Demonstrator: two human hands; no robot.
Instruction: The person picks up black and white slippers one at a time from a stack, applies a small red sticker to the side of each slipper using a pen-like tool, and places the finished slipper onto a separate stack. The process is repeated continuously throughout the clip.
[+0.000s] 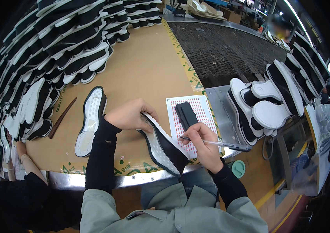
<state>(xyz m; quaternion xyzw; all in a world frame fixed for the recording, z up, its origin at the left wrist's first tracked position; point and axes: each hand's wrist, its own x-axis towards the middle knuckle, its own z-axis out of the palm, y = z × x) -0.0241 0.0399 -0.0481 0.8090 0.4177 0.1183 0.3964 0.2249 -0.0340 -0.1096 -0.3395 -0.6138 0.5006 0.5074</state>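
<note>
My left hand (131,115) grips the upper end of a black and white wedge shoe sole (165,146), tilted on its side over the table's near edge. In my right hand (205,145) is a clear-barrelled pen (227,145), its tip close to the sole's white side; whether it touches, I cannot tell. Under that hand lies a white sheet (207,110) covered in rows of small red marks. A black oblong object (186,115) rests on the sheet. Left of my left forearm, another sole (93,112) lies with its dotted inner face up.
Tall stacks of soles (76,35) fill the left and far side of the brown-covered table (145,58). More soles (266,101) are piled at the right. A dark conveyor belt (219,50) runs behind. A brown pointed stick (62,118) lies at left, near another person's arm (29,163).
</note>
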